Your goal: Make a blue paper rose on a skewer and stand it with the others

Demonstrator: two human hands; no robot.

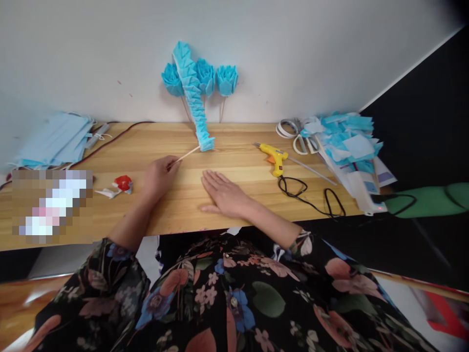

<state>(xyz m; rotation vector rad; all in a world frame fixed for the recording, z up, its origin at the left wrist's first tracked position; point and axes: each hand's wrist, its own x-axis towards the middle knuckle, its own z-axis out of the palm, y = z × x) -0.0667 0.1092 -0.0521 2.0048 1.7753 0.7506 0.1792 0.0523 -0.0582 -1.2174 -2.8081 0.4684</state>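
No readable text, brand, number or sign anywhere. Yellow glue gun [275, 155]: small pale marking on body, too small to read. White power strip [367, 191]: bluish patch on top, any lettering illegible. White paper [387, 176] beside blue scraps [348, 137]: purple patch, no words legible. Bright patch [54, 208] on table [234, 154], far left: pixelated, unreadable.

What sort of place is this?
Probably a craft corner, perhaps at home or in a small workshop. A yellow glue gun lies on the wooden table, and handmade-looking blue flowers stand behind a pleated blue strip.
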